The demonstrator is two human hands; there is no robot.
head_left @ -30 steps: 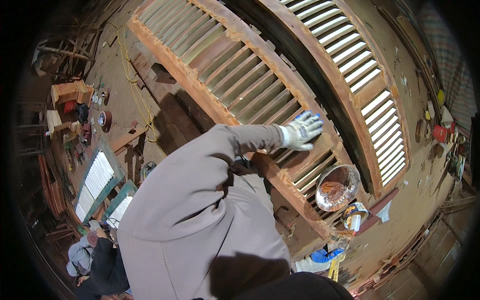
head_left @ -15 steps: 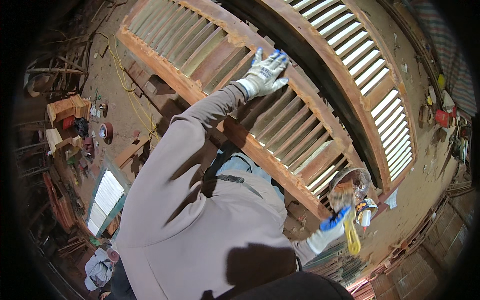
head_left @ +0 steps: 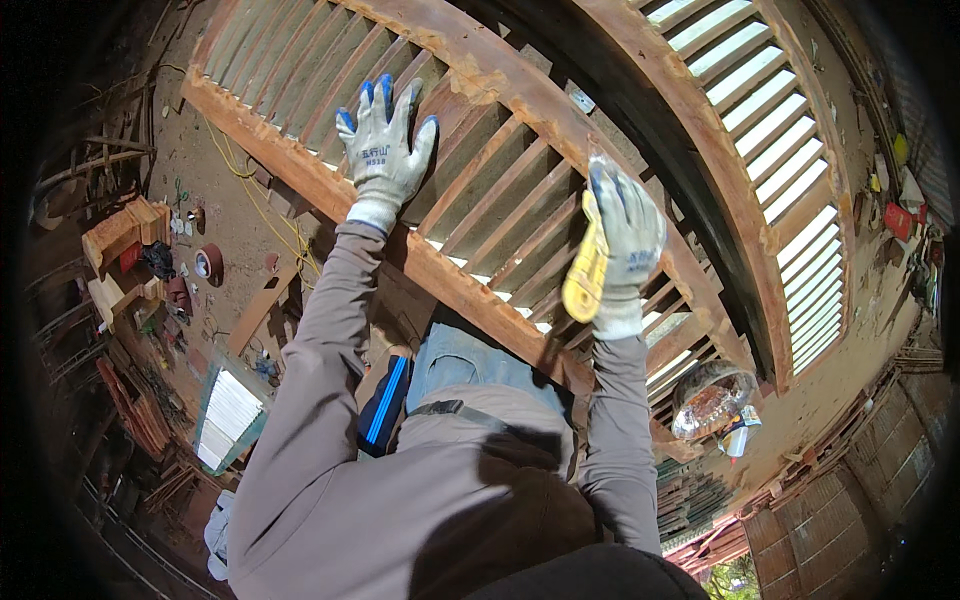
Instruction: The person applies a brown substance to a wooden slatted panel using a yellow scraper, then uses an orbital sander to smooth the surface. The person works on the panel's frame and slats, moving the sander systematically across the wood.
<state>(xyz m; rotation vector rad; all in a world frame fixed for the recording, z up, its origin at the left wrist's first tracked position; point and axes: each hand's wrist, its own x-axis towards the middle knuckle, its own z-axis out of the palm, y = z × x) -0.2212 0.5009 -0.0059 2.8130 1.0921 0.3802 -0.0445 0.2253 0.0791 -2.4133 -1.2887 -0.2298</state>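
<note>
A louvered wooden shutter panel (head_left: 470, 290) lies across in front of me, its slats set in a curved frame. My left hand (head_left: 388, 150), in a white glove with blue fingertips, is spread open over the slats at its left part. In a matching glove, my right hand (head_left: 632, 225) grips a paintbrush by its yellow handle (head_left: 583, 285) over the panel's far rail. The hand hides the bristles. At the panel's right end sits a clear bowl (head_left: 712, 402) with reddish-brown matter inside. Beside it is a white bottle (head_left: 738, 440) with a red tip.
A second louvered panel (head_left: 705, 165) lies beyond the first, with a dark gap between them. On the ground at left are a tape roll (head_left: 209, 262), a yellow cord (head_left: 240, 170), wooden pieces (head_left: 125, 235) and a framed pale panel (head_left: 230, 415). Red items (head_left: 897, 222) lie far right.
My right hand has carried the brush from beside the bowl up and left to the panel's far rail. My left hand has slid left along the panel. The view has shifted a little.
</note>
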